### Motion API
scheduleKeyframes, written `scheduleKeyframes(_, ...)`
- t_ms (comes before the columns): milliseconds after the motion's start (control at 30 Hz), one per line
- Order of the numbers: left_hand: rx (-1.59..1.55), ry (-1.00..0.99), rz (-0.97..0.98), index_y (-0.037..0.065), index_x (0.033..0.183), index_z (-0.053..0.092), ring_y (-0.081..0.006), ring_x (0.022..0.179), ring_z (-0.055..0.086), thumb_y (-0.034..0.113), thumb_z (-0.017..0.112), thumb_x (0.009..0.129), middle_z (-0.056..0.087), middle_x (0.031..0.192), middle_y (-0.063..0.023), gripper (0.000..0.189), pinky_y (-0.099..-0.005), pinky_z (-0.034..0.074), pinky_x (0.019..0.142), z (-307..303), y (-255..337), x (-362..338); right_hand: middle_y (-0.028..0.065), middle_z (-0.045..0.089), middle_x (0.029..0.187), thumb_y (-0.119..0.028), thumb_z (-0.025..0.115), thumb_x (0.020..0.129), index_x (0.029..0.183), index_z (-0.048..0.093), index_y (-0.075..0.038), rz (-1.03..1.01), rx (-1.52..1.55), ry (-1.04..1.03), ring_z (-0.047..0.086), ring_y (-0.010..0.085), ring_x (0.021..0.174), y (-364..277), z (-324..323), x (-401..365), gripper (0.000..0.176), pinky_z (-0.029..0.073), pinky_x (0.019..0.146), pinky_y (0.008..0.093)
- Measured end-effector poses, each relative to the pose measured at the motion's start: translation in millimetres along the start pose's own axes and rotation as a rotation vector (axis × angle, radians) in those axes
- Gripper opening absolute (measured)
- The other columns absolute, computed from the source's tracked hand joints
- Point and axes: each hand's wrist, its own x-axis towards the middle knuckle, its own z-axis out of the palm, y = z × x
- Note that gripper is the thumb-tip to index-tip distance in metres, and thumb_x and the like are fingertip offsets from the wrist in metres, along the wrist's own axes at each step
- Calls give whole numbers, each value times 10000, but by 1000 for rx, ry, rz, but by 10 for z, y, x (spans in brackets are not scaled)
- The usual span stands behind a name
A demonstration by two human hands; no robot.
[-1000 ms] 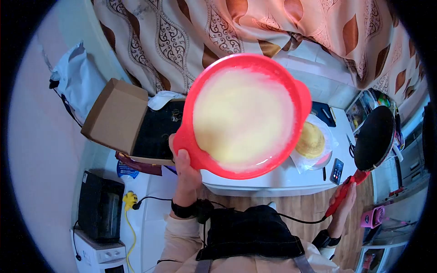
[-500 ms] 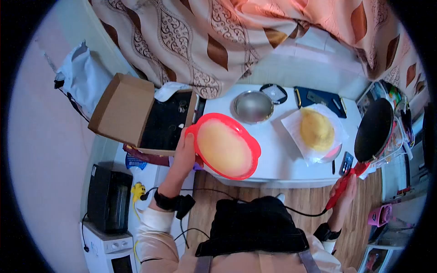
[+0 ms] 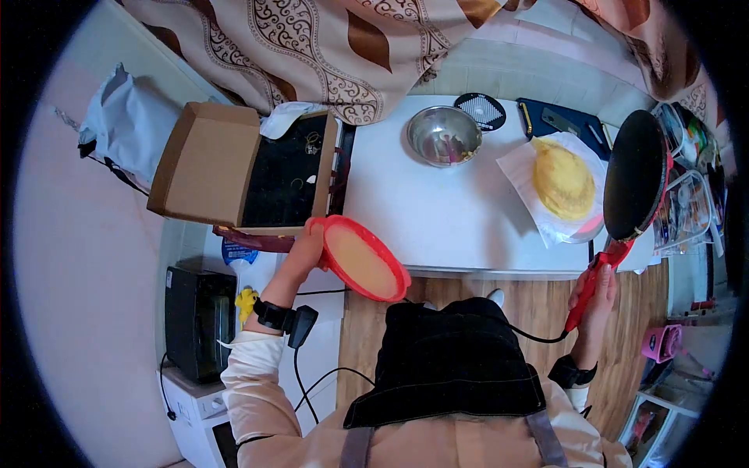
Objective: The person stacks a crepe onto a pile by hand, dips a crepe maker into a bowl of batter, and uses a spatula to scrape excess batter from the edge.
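Observation:
My left hand (image 3: pixel 307 246) is closed on the rim of a red shallow dish (image 3: pixel 404 277) holding pale batter. The dish hangs tilted in front of the white table's edge. Out to the right, my right hand (image 3: pixel 594 290) grips the red handle of a corded electric crepe pan (image 3: pixel 638 175). Its round black plate faces left, tipped almost upright, with bits along its lower rim. Left of the pan, thin yellow crepes (image 3: pixel 563 181) lie in a pile on white paper (image 3: pixel 524 173).
A steel bowl (image 3: pixel 445 137) and a black perforated disc (image 3: pixel 480 112) stand at the back of the white table (image 3: pixel 413 203). An open cardboard box (image 3: pixel 207 164) is at left. A wire basket (image 3: pixel 690 203) borders the right side. The pan's black cord (image 3: pixel 534 337) crosses near my apron.
My left hand has lowered the red dish toward me and tilted it more. The crepe pan stays raised in my right hand. The camera view has shifted, showing the table higher.

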Motion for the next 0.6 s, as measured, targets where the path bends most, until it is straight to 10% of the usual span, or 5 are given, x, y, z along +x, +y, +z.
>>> scheduleKeyframes(600, -77, -142, -15, 100, 968, 480, -135, 417, 480, 316, 237, 911, 547, 666, -51, 330, -232, 361, 325, -45, -73, -142, 24, 463, 583, -378, 408, 909, 935, 462, -71, 63, -72, -166, 407, 96, 375, 160, 24, -100, 313, 334, 323, 217)
